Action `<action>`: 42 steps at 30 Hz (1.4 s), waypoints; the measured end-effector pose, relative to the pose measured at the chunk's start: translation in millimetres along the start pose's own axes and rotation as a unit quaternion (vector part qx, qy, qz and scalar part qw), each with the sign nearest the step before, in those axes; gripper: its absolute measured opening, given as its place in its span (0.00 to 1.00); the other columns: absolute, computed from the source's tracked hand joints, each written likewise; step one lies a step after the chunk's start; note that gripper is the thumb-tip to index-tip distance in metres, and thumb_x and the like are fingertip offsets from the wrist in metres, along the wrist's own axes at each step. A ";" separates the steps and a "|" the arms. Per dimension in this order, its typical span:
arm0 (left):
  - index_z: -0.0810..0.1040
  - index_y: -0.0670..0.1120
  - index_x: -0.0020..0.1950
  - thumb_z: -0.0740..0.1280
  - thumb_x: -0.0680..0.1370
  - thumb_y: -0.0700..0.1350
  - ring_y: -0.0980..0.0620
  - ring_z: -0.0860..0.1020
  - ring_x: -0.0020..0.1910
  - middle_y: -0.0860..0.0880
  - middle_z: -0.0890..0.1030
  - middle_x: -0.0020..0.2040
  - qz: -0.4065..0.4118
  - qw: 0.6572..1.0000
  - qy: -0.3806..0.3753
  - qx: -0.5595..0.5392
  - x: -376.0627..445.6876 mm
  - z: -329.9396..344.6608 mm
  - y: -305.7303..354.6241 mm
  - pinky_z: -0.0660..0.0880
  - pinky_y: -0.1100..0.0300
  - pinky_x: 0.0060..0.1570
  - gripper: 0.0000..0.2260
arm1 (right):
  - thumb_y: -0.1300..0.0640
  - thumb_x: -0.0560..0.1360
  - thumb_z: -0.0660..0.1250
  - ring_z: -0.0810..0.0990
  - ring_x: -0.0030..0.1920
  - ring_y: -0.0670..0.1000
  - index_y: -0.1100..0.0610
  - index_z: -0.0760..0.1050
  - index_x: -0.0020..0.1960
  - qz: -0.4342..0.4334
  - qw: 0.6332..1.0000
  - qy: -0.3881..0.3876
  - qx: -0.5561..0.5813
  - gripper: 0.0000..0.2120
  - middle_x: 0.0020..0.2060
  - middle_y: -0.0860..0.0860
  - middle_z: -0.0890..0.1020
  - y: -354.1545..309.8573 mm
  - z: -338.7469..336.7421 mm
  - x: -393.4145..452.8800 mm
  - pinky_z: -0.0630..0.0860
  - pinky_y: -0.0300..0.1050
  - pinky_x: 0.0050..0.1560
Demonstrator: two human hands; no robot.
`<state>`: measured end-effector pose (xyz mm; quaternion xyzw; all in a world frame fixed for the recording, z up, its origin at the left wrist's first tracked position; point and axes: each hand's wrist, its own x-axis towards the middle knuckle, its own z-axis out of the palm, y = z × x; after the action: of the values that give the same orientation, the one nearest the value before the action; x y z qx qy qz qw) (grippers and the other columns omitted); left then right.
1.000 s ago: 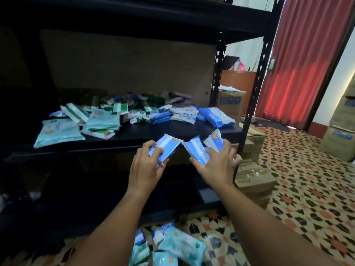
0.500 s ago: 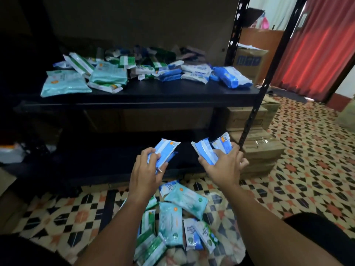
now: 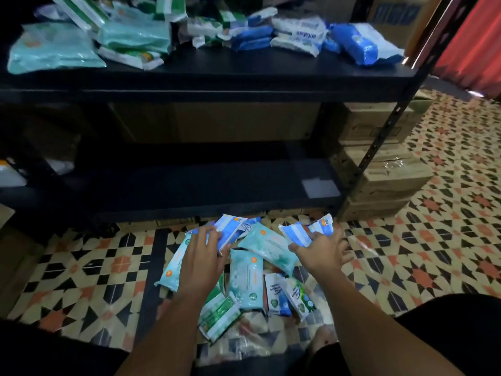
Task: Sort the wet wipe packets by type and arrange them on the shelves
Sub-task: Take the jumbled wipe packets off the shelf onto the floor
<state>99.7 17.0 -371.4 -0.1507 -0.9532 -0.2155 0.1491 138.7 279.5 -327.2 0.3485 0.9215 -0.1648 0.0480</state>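
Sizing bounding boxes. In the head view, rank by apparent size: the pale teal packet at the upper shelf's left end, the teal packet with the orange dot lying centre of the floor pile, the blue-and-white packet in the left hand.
1. Pale teal packet on the upper shelf: largest.
2. Teal packet with the orange dot.
3. Blue-and-white packet in the left hand: smallest, though the fingers cover part of it.

The scene is seen from a single head-worn wide-angle camera, aimed forward and steeply down. Both forearms are taken in from behind, entering at the bottom edge — the left hand [image 3: 202, 256] and right hand [image 3: 322, 252] sit low in the centre, close to the lens. The patterned tiled floor [image 3: 81, 267] fills the lower half; the black metal shelving unit [image 3: 217, 82] is viewed from just in front and slightly above — its upper board is cut by the top edge. Straight lines bow near the borders.
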 end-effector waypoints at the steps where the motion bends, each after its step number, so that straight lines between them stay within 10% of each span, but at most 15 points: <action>1: 0.77 0.44 0.58 0.71 0.78 0.50 0.42 0.77 0.52 0.46 0.74 0.61 -0.006 1.000 -0.008 0.006 -2.1 4.4 -3.3 0.78 0.47 0.45 0.13 | 0.32 0.69 0.72 0.60 0.72 0.65 0.49 0.79 0.61 0.012 1.000 -0.009 0.002 0.28 0.73 0.59 0.58 1.6 1.5 1.4 0.57 0.64 0.71; 17: 0.73 0.49 0.65 0.59 0.79 0.66 0.40 0.73 0.62 0.49 0.65 0.70 -0.076 0.989 -0.116 -0.045 -19.5 48.0 -13.3 0.75 0.44 0.54 0.25 | 0.28 0.63 0.75 0.62 0.71 0.67 0.45 0.70 0.71 0.089 0.992 -0.083 0.040 0.42 0.72 0.60 0.57 31.4 30.0 17.2 0.58 0.62 0.70; 22: 0.58 0.57 0.78 0.57 0.77 0.72 0.42 0.49 0.80 0.51 0.54 0.80 -0.115 0.957 -0.265 0.034 -18.2 51.8 -10.7 0.43 0.31 0.73 0.34 | 0.27 0.70 0.68 0.58 0.75 0.68 0.42 0.63 0.76 0.101 0.989 -0.088 0.054 0.40 0.78 0.62 0.54 40.6 31.9 20.9 0.54 0.67 0.72; 33: 0.72 0.52 0.66 0.63 0.81 0.51 0.44 0.72 0.63 0.50 0.78 0.61 -0.055 0.987 -0.150 0.010 38.5 19.0 22.3 0.67 0.46 0.62 0.14 | 0.45 0.73 0.72 0.81 0.54 0.59 0.54 0.78 0.60 0.047 0.985 -0.125 0.108 0.20 0.49 0.55 0.82 33.7 13.2 34.0 0.77 0.54 0.59; 42: 0.78 0.51 0.55 0.66 0.78 0.48 0.49 0.76 0.43 0.54 0.79 0.42 0.147 0.986 0.051 -0.064 166.9 -62.5 110.2 0.76 0.52 0.43 0.07 | 0.47 0.78 0.69 0.81 0.51 0.56 0.51 0.79 0.58 -0.123 0.979 0.081 0.140 0.12 0.47 0.52 0.83 -37.3 -123.3 60.8 0.79 0.51 0.53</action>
<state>0.3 120.7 -218.9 -0.2874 -0.8961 -0.2591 0.2173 71.7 333.0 -213.4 0.2481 0.9260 -0.2678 -0.0962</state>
